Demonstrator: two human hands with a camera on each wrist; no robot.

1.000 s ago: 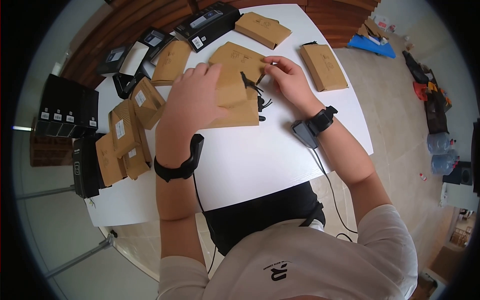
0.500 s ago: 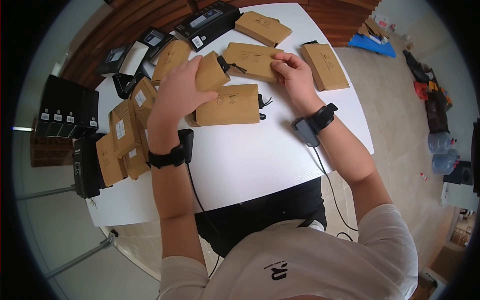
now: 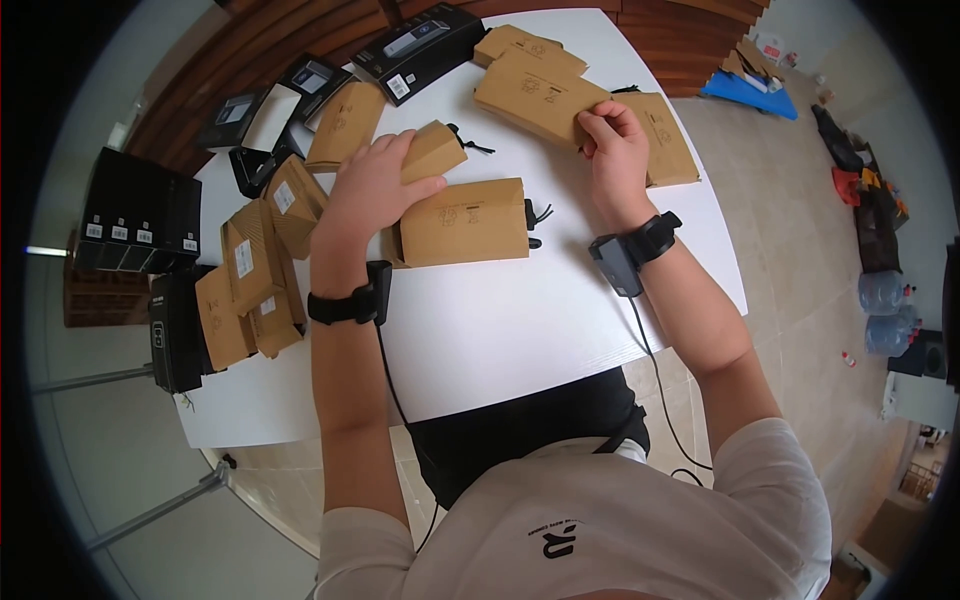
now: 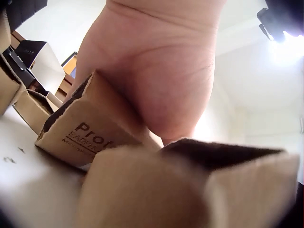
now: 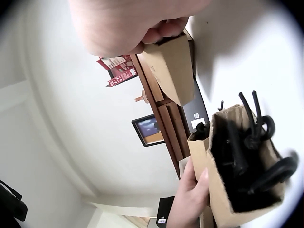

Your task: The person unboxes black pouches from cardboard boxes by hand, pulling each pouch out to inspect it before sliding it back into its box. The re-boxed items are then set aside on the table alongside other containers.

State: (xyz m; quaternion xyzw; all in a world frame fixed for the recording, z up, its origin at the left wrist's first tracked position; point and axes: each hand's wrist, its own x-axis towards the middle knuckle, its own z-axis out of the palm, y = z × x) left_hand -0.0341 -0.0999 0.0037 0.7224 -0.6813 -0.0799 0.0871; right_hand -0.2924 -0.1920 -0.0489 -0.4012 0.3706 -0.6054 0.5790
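My left hand grips a small brown cardboard box, with black cord hanging from its right end. Just below its thumb lies a second cardboard box, and black cables poke from its open end in the right wrist view. Its other open flap shows blurred in the left wrist view, in front of the gripped box with printed lettering. My right hand pinches the near right corner of a third cardboard box, which overlaps another box at the table's back.
On the right edge stands a cardboard box, partly behind my right hand. A large black box is at the back. Several brown boxes are piled on the left, beside black boxes. Cables trail from both wrist cameras.
The right hand has drawn its box out from among the others and moved it up to the back right. My left hand has shifted its box left, off the lower box.
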